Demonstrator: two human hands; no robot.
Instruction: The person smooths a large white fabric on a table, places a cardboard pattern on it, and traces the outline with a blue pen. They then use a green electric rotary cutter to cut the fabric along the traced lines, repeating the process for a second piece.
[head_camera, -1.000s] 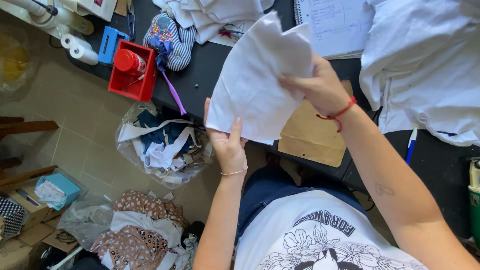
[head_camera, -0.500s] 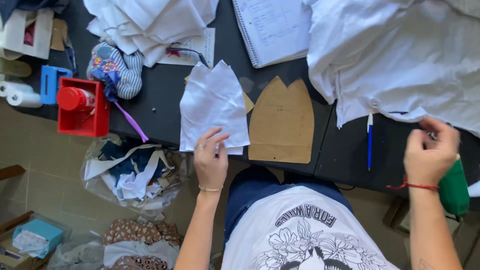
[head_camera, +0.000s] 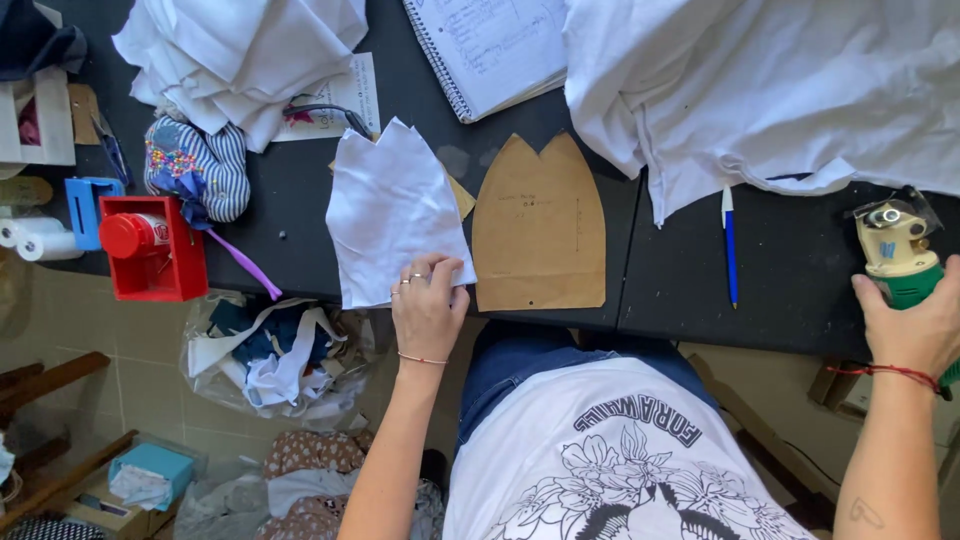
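Here we rest our left hand (head_camera: 428, 312) flat, fingers spread, on the lower right corner of a white cut piece of thin cloth with a notched top edge (head_camera: 392, 215), pinning it to the black counter (head_camera: 790, 275); that grip is wide and closes round nothing. The cloth lies near the front edge of the counter, at about 12 o'clock from that hand. We judge it light, soft and limp, apt to slide or crease, so it is best held down by a flat palm or pinched at a corner.

Just beside it, at 3 o'clock, lies a brown stiff paper pattern of the same notched shape (head_camera: 538, 225), flat and rigid by the look of it.

Our right hand (head_camera: 915, 325) is far off at 3 o'clock, at the picture's edge, wrapped round the green body of a small green and cream electric cutting tool (head_camera: 897, 245); we judge that hard, smooth and fairly weighty, best taken round its body.

Between the two hands lies a blue and white pen (head_camera: 729, 245). At 12 o'clock sit a spiral notebook (head_camera: 480, 45) and a heap of white fabric (head_camera: 770, 90); at 9 o'clock stands a red plastic tray (head_camera: 185, 270).
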